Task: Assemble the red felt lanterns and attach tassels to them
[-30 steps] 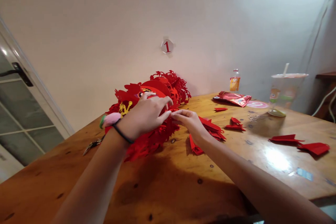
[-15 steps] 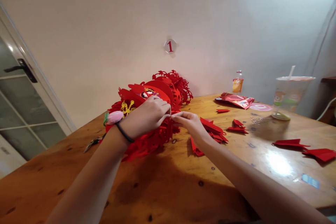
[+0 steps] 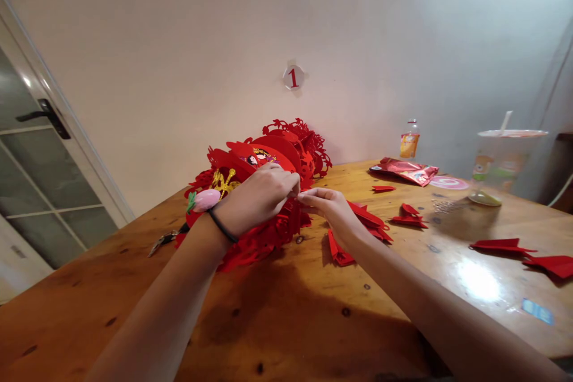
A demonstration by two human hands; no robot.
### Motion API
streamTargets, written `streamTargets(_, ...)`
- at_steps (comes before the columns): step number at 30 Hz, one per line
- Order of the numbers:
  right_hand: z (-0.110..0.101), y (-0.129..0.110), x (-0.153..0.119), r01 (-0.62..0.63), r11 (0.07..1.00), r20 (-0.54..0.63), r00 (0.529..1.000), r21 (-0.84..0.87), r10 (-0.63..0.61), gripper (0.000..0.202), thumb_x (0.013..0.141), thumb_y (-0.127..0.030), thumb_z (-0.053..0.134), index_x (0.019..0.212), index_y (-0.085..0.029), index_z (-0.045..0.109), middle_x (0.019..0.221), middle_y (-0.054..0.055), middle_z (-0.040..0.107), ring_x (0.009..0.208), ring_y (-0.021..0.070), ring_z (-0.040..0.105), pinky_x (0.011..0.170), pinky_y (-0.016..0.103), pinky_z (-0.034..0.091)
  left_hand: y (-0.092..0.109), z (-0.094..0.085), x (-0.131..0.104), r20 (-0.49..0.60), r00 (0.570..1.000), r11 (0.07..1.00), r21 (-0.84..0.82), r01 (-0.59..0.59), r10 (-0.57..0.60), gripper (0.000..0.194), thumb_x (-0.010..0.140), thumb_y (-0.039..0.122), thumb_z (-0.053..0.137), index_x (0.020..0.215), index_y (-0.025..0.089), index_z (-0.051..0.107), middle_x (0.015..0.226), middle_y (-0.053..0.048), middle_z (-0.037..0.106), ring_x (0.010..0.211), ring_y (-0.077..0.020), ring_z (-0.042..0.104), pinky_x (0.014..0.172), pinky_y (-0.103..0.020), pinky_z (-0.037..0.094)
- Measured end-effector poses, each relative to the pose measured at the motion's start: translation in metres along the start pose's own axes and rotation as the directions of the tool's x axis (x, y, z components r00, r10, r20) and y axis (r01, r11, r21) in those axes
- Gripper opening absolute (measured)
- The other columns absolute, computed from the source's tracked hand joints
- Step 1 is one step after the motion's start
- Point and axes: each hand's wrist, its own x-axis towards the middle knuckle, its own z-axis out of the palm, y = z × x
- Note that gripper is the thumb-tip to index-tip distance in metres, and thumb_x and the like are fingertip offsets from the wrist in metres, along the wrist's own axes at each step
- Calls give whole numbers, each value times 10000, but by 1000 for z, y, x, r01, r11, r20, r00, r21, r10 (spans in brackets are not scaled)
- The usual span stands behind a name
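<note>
A large red cut-out lantern (image 3: pixel 257 248) lies on its side on the wooden table, with a printed figure and a gold ornament on it. Across its front reaches my left hand (image 3: pixel 264 191), a black band and a pink flower-like band at the wrist; its fingers are pinched at the lantern's right edge. My right hand (image 3: pixel 329 206) meets it there, thumb and forefinger pressed together on the red material. The exact spot between the fingertips is too small and partly covered to make out. Folded red pieces (image 3: pixel 369 224) lie just right of my right hand.
Keys (image 3: pixel 162 242) lie left of the lantern. Further right are a red foil packet (image 3: pixel 405 171), a small bottle (image 3: pixel 409 142), a big plastic cup with a straw (image 3: pixel 508 161), small metal bits (image 3: pixel 443 208) and more red pieces (image 3: pixel 553 264). A wall stands behind the table.
The whole view has shifted slightly, so things sit a little further right. Both hands keep their pinch at the lantern's edge, with only a small shift of the fingers.
</note>
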Motion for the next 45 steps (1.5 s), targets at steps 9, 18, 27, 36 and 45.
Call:
streamTargets(9, -3, -3, -1, -37, 997, 4, 999, -63, 38, 146, 604, -292, 705, 641, -165, 644, 669, -5, 634, 639, 113, 563, 662, 259, 409, 2, -3, 1, -19, 999, 999, -19, -29, 28, 92, 783, 67, 493, 812, 150, 519, 773, -29, 606, 740, -155, 533, 750, -274, 392)
streamTargets(18, -5, -2, 1, 4, 1000, 38, 999, -15, -4, 168, 601, -312, 719, 663, -168, 660, 710, 4, 641, 675, 109, 561, 693, 255, 414, 9, -8, -1, -7, 1000, 979, 202, 15, -14, 59, 809, 207, 520, 849, 168, 540, 798, -39, 614, 767, -179, 551, 719, -302, 385)
streamTargets(27, -5, -4, 0, 5, 1000, 46, 999, -18, -4, 169, 607, -321, 718, 685, -176, 682, 759, 9, 645, 728, 121, 566, 717, 259, 428, 14, -4, 1, -94, 995, 950, 306, 63, -36, 71, 781, 232, 568, 773, 162, 575, 828, -66, 632, 873, -233, 549, 802, -375, 383)
streamTargets(36, -8, 1, 4, 25, 1000, 50, 998, 8, -25, 174, 580, -323, 737, 671, -187, 682, 757, -1, 635, 721, 122, 555, 702, 267, 428, 15, -3, 1, -110, 994, 954, 299, 35, -3, 54, 777, 196, 552, 740, 164, 574, 797, -51, 631, 858, -221, 540, 811, -385, 366)
streamTargets(45, -10, 1, 2, -16, 999, 70, 997, 27, 14, 170, 613, -329, 730, 718, -209, 672, 775, -18, 623, 723, 107, 533, 653, 233, 391, 10, 1, -1, -169, 985, 956, 280, 89, -42, 130, 773, 305, 580, 752, 177, 587, 797, -34, 644, 861, -223, 540, 837, -414, 328)
